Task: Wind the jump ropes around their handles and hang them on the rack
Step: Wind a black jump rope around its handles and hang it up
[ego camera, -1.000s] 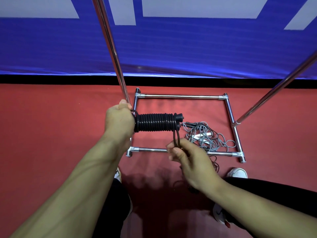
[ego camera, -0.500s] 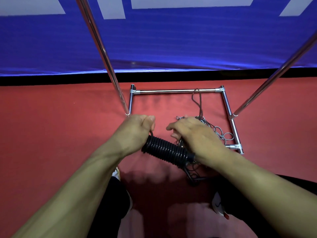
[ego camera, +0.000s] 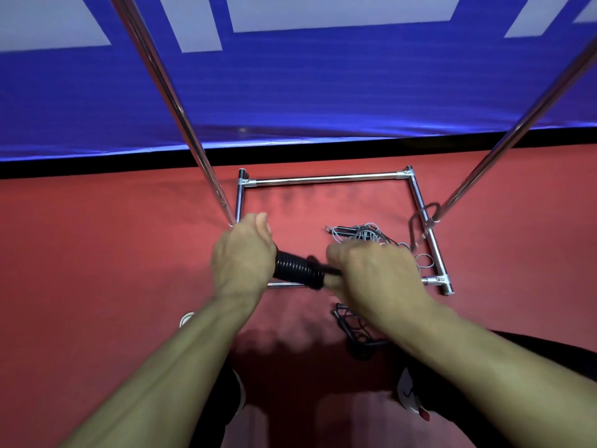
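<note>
My left hand [ego camera: 244,257] grips one end of a black jump rope [ego camera: 298,270] wound in tight coils round its handles. My right hand [ego camera: 371,270] closes over the other end and pinches the rope's free part, whose loop [ego camera: 423,218] swings out, blurred, to the right near the rack post. A grey jump rope [ego camera: 365,234] lies tangled on the floor inside the rack's base, partly hidden by my right hand. The chrome rack [ego camera: 323,180] stands in front of me, its two posts rising past the camera.
More black rope [ego camera: 352,324] lies loose on the red floor under my right forearm. My shoes [ego camera: 410,396] show at the bottom. A blue banner [ego camera: 290,92] runs along the wall behind the rack.
Both hands dropped from beside the left post toward the base's front bar. My right hand swung the free loop up, over and out to the right.
</note>
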`<state>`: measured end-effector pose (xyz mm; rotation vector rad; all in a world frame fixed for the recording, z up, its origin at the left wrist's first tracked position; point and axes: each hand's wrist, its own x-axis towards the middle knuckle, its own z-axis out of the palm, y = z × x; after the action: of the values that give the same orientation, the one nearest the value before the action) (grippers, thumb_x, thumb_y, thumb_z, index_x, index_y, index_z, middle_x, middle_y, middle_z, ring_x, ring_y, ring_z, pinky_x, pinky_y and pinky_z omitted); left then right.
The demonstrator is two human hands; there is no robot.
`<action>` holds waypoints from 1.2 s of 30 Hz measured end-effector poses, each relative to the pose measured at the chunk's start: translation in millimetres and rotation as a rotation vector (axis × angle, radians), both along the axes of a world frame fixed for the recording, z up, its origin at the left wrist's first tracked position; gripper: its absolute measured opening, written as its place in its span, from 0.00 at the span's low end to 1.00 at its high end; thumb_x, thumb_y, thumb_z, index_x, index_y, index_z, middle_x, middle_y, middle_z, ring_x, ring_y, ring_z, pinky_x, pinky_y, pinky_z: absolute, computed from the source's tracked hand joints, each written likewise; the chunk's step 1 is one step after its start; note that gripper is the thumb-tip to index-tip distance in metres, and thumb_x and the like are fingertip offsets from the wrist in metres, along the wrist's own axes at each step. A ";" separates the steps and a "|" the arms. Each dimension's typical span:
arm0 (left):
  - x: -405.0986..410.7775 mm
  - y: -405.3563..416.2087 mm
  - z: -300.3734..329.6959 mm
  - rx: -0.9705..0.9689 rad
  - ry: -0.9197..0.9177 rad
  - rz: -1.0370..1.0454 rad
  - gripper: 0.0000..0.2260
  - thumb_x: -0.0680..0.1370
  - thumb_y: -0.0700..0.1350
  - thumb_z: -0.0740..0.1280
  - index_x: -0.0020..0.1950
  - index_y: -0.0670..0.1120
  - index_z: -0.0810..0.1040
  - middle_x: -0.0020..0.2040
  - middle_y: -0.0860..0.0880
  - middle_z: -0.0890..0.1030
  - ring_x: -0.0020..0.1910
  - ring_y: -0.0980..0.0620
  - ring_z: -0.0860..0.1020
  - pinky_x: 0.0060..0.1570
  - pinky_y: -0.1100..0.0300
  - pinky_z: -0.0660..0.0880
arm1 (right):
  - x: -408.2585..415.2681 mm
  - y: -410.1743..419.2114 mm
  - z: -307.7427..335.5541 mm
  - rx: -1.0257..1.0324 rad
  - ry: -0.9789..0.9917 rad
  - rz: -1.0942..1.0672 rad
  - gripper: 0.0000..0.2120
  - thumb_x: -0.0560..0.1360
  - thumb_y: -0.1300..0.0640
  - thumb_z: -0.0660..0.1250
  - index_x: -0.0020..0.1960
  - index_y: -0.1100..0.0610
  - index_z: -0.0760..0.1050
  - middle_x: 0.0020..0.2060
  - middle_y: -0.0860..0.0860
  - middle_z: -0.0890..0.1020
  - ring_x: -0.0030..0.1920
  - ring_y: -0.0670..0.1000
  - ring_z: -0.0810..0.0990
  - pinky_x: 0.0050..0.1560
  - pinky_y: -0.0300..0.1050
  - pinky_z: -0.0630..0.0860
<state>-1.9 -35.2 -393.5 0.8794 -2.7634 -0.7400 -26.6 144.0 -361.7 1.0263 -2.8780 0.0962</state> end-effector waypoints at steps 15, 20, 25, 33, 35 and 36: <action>-22.8 -9.6 3.7 0.544 0.353 0.341 0.19 0.84 0.50 0.54 0.33 0.49 0.70 0.30 0.52 0.71 0.32 0.48 0.69 0.38 0.55 0.67 | 46.6 -14.6 -29.8 -0.794 -1.390 -0.436 0.13 0.83 0.59 0.57 0.49 0.54 0.79 0.27 0.48 0.74 0.29 0.47 0.73 0.29 0.37 0.68; -19.8 -20.6 8.9 0.664 0.380 0.520 0.18 0.84 0.50 0.56 0.34 0.49 0.71 0.30 0.52 0.69 0.30 0.49 0.67 0.38 0.57 0.66 | 42.5 -13.8 -40.6 -0.873 -0.857 -0.291 0.17 0.82 0.63 0.56 0.51 0.44 0.78 0.32 0.47 0.77 0.32 0.42 0.77 0.39 0.36 0.74; -17.5 -28.7 13.8 0.725 0.417 0.601 0.18 0.84 0.48 0.57 0.34 0.48 0.70 0.31 0.52 0.69 0.30 0.50 0.67 0.39 0.56 0.66 | 39.2 -11.1 -45.8 -0.908 -0.695 -0.235 0.12 0.78 0.50 0.58 0.53 0.44 0.80 0.43 0.37 0.81 0.46 0.42 0.77 0.50 0.38 0.70; -14.2 -19.0 12.3 0.784 0.375 0.454 0.18 0.83 0.50 0.57 0.34 0.49 0.71 0.28 0.53 0.69 0.28 0.50 0.66 0.39 0.55 0.66 | 26.8 -10.3 -42.2 -0.490 -0.948 0.137 0.13 0.82 0.51 0.61 0.40 0.50 0.77 0.33 0.44 0.79 0.33 0.45 0.76 0.34 0.36 0.69; -15.5 -9.6 11.7 0.837 0.361 0.385 0.18 0.83 0.50 0.57 0.35 0.49 0.71 0.28 0.53 0.68 0.29 0.50 0.66 0.39 0.53 0.66 | 28.9 -12.9 -43.0 -0.604 -1.334 -0.095 0.11 0.84 0.53 0.57 0.47 0.54 0.75 0.40 0.52 0.84 0.30 0.59 0.80 0.22 0.37 0.65; -16.6 -6.5 11.6 0.841 0.356 0.357 0.17 0.83 0.51 0.57 0.35 0.49 0.72 0.28 0.53 0.68 0.29 0.50 0.66 0.39 0.54 0.66 | 32.8 -15.5 -42.1 -0.713 -1.490 -0.234 0.10 0.85 0.55 0.54 0.51 0.56 0.73 0.40 0.53 0.84 0.28 0.59 0.79 0.20 0.35 0.62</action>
<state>-18.5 -41.7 -381.9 1.1639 -1.8698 -1.8040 6.2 128.5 -403.8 0.4443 -3.2502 2.5469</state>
